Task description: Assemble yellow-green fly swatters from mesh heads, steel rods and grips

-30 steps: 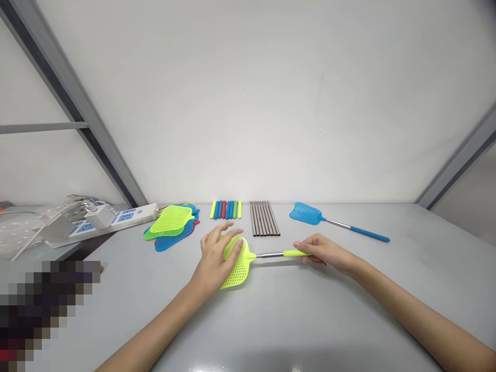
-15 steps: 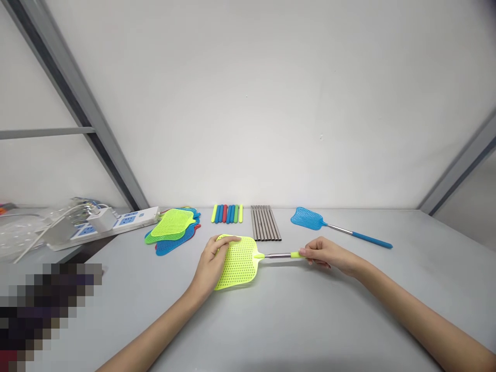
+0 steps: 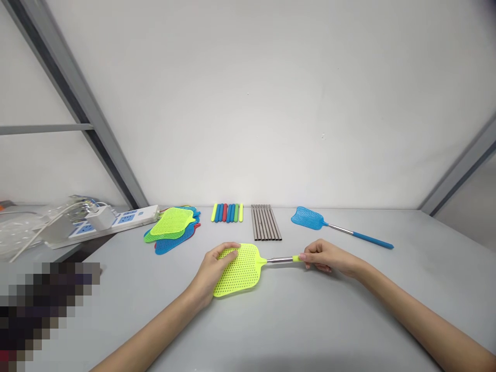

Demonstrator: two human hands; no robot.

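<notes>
No lettering, number or brand can be read anywhere in the view. The white power strip (image 3: 144,217) may carry small marks beside its blue sockets (image 3: 126,218), but they are too small and blurred to make out.

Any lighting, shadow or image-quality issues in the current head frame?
Head view throughout: soft light on the white wall; faint shadow below the yellow-green fly swatter; bright glints on its metal shaft; lower-left area heavily pixelated.
</notes>
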